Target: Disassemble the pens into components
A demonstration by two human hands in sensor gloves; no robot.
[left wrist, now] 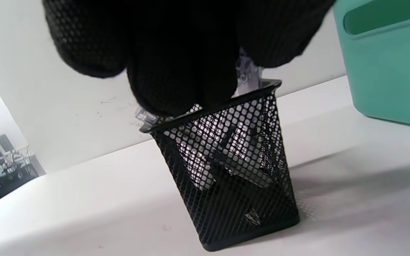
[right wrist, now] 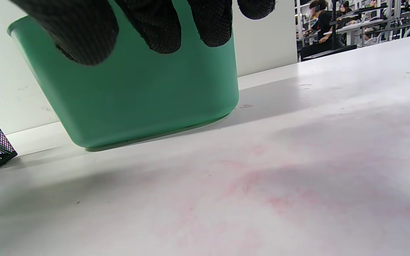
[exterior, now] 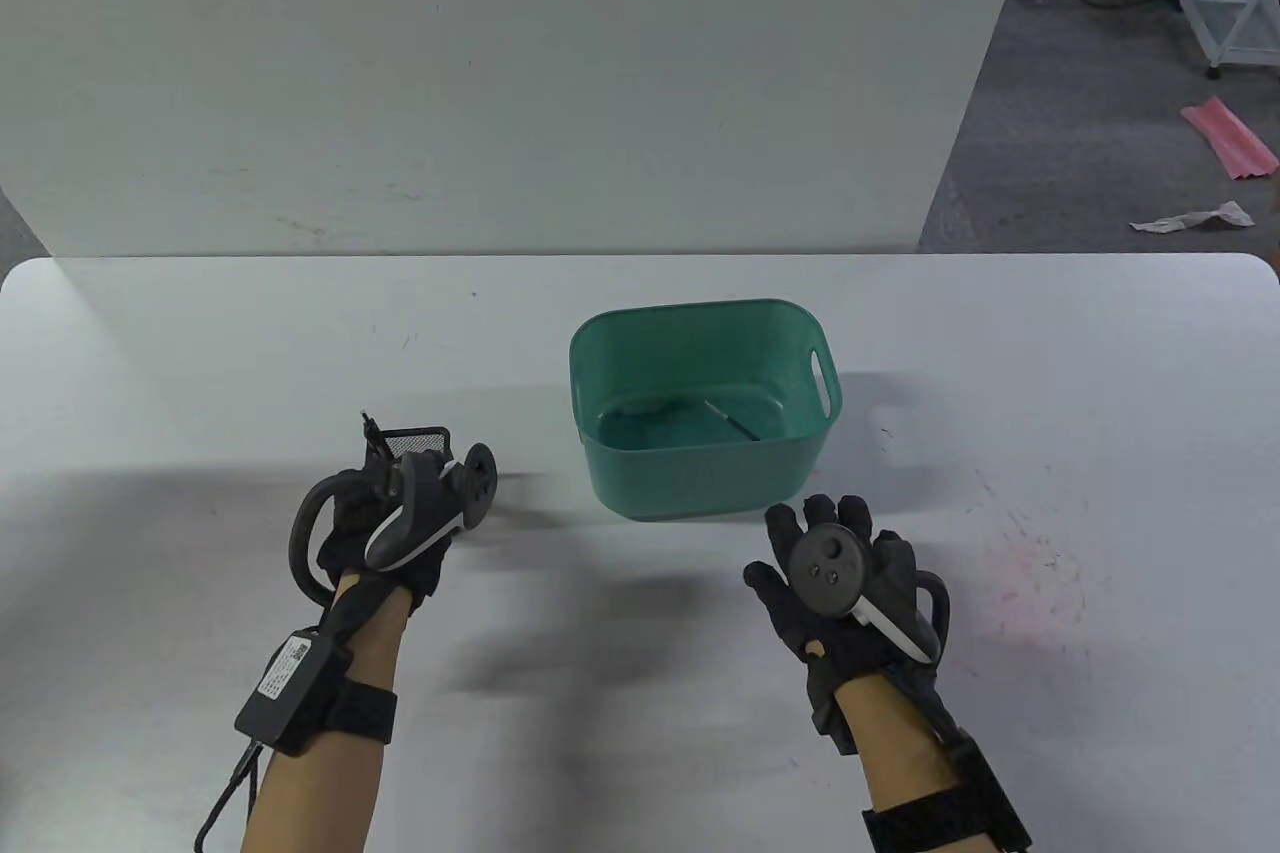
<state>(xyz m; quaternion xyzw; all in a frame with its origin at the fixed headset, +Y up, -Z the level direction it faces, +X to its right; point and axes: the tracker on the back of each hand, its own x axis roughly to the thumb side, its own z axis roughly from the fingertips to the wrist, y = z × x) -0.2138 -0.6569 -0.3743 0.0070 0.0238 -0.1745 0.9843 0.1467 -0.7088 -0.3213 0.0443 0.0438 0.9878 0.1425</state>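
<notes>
Left hand (exterior: pixel 385 533) over mesh holder (left wrist: pixel 226 167), no legible writing

A tall plain white partition board (exterior: pixel 520 63) stands behind the white rounded-corner table (exterior: pixel 150 343), with grey speckled floor (exterior: pixel 1090 153) to its right carrying a pink strip (exterior: pixel 1232 139), a crumpled white scrap (exterior: pixel 1195 218) and a white wheeled rack (exterior: pixel 1228 3).

white table (exterior: pixel 200 373), pink paper (exterior: pixel 1232 139) on floor
</notes>
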